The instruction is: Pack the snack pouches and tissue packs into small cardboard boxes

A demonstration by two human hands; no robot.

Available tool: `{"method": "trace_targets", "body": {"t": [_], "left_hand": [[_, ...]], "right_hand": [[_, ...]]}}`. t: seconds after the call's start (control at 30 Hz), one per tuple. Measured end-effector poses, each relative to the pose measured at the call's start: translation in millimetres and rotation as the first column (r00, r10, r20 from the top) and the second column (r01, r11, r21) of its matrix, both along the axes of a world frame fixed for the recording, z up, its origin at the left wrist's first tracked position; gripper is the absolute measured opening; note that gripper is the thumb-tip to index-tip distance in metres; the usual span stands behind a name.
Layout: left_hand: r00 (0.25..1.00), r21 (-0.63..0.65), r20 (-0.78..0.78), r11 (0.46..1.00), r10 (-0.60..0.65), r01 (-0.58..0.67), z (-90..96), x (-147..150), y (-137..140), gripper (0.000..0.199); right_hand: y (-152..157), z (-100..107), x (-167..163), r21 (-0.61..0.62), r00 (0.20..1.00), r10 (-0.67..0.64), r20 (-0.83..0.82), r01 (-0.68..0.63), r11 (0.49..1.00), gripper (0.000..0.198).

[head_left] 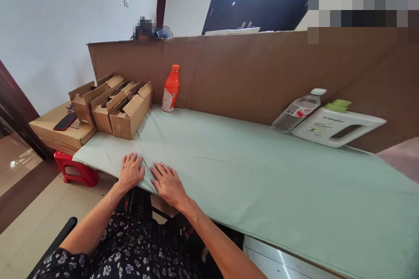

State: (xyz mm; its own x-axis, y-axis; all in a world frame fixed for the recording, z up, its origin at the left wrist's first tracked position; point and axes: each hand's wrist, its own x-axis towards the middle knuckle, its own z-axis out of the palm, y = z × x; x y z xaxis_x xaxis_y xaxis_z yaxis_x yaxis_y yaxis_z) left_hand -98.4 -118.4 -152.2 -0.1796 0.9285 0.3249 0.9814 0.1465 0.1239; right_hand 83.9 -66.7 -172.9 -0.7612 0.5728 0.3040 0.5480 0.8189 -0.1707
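Both palms rest on the pale green tabletop (229, 161) close to its near edge. My left hand (131, 169) lies flat with its fingers stretched forward, holding nothing. Just to its right, my right hand (168, 185) also lies flat, fingers a little spread and nothing in them. A small gap separates the two hands. Beyond them stand several open cardboard boxes (126, 117) in a group, the nearest things to my left hand. An orange bottle (170, 89) with a white label stands upright behind, against the cardboard partition.
A brown cardboard partition (235, 74) runs along the far edge. At right, a clear plastic bottle (296, 113) and a white jug (330, 126) with a green cap lean there. A phone (65, 122) lies on a flat carton (49, 128); a red stool (78, 172) is below.
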Motion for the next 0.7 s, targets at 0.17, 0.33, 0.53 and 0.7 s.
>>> {"method": "trace_targets", "body": {"t": [0.17, 0.33, 0.53, 0.7], "left_hand": [[0.998, 0.013, -0.056, 1.0, -0.009, 0.01, 0.9, 0, -1, 0.036], [0.997, 0.016, -0.069, 1.0, -0.016, 0.017, 1.7, 1, -4, 0.035], [0.998, 0.002, -0.058, 1.0, -0.013, 0.013, 0.6, 1, -2, 0.035], [0.998, -0.004, -0.062, 1.0, -0.021, 0.021, 2.3, 1, -1, 0.034]], "right_hand": [[-9, -5, 10, 0.038, 1.0, -0.022, -0.016, 0.023, 0.999, 0.042], [-10, -5, 10, 0.044, 0.999, -0.032, -0.011, 0.032, 0.999, 0.043], [-12, -1, 14, 0.009, 0.999, -0.037, 0.01, 0.036, 0.999, 0.044], [-15, 2, 16, -0.012, 0.999, -0.046, 0.003, 0.046, 0.999, 0.043]]}}
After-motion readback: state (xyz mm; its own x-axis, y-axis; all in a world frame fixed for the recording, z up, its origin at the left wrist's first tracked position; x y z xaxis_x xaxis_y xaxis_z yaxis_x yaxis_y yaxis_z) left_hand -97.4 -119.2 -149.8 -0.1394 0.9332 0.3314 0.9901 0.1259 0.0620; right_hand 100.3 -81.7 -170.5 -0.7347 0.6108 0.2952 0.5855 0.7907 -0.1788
